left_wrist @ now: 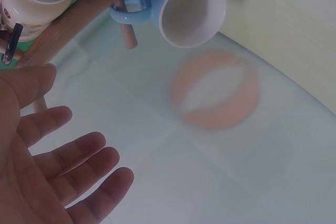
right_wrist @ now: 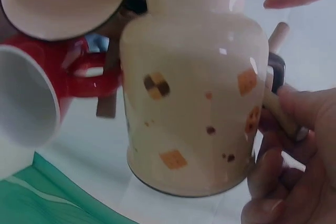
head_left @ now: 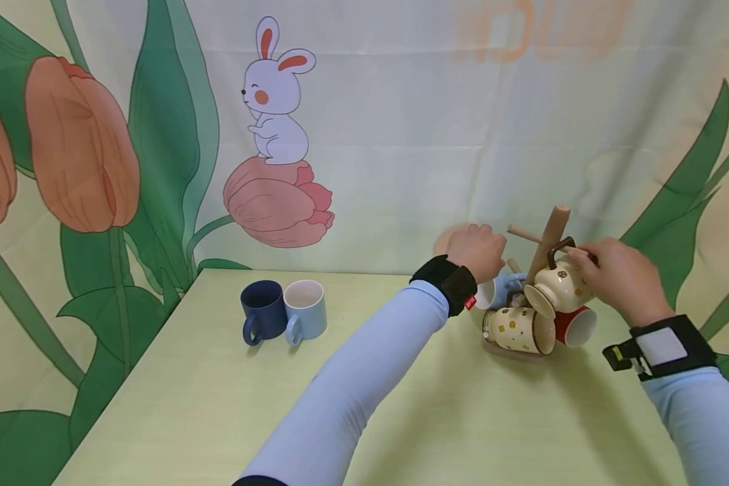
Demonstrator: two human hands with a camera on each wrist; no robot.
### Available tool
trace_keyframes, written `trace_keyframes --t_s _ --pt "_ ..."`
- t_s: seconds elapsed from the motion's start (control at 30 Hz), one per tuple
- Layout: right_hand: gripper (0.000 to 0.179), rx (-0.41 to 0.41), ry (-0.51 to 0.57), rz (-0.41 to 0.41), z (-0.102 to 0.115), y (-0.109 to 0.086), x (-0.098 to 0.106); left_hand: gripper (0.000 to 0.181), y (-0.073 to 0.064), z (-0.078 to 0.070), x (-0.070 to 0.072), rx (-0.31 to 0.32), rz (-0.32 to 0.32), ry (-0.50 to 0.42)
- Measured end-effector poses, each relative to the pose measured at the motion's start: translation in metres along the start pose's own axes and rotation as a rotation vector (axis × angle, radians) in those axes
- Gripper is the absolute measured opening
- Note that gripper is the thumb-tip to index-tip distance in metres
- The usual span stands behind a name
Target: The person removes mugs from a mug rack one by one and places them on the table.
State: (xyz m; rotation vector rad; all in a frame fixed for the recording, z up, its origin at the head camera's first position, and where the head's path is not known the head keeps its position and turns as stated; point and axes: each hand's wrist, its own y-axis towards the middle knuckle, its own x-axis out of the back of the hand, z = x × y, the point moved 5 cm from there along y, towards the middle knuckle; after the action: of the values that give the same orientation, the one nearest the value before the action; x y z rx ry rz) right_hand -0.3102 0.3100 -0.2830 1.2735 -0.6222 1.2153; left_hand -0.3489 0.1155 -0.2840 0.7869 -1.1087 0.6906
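Observation:
A wooden mug tree (head_left: 557, 223) carries several mugs at the back right of the table. My right hand (head_left: 622, 277) pinches at the brown handle of a cream mug with cookie patterns (right_wrist: 194, 103), where a wooden peg (right_wrist: 278, 111) passes through the handle. This mug hangs tilted, mouth lower, toward the left in the head view. Below it are another cream mug (head_left: 513, 329) and a red mug (head_left: 574, 327). My left hand (left_wrist: 58, 145) holds nothing, its fingers spread beside the tree, near a light blue mug (left_wrist: 191, 11) hanging by its handle.
A dark blue mug (head_left: 263, 310) and a pale blue mug (head_left: 306, 310) stand upright side by side at the table's back left. Behind the yellowish table (head_left: 188, 405) hangs a printed cloth (head_left: 389, 135) with a rabbit and tulips.

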Motion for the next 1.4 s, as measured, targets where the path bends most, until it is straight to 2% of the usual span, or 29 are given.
trace_keyframes --t_s 0.13,0.3,0.4,0.53,0.67,0.83,1.17,1.4 --pt "0.037 -0.052 0.062 -0.095 -0.001 -0.012 -0.002 0.034 -0.001 0.001 0.000 -0.004 0.011 0.005" --pt "0.060 -0.153 0.130 -0.277 -0.003 -0.027 0.001 0.035 -0.002 0.003 -0.002 -0.003 0.020 0.013" --pt "0.076 -0.242 0.193 -0.314 -0.006 -0.035 0.000 0.035 -0.004 0.005 -0.004 0.000 0.027 0.020" --pt "0.091 -0.383 0.312 -0.231 -0.012 -0.044 -0.008 0.034 -0.005 0.007 -0.005 0.007 0.024 0.009" --pt "0.097 -0.517 0.413 -0.158 -0.021 -0.053 -0.021 0.033 -0.005 0.009 -0.007 0.013 0.017 0.003" --pt "0.101 -0.630 0.504 -0.086 -0.029 -0.062 -0.039 0.031 -0.005 0.012 -0.009 0.024 0.013 0.006" --pt "0.107 -0.695 0.721 0.024 -0.027 -0.062 -0.066 0.031 -0.008 0.015 -0.007 0.032 0.013 -0.015" --pt "0.098 -0.658 0.839 0.096 -0.023 -0.056 -0.077 0.029 -0.009 0.017 -0.010 0.034 -0.006 -0.029"
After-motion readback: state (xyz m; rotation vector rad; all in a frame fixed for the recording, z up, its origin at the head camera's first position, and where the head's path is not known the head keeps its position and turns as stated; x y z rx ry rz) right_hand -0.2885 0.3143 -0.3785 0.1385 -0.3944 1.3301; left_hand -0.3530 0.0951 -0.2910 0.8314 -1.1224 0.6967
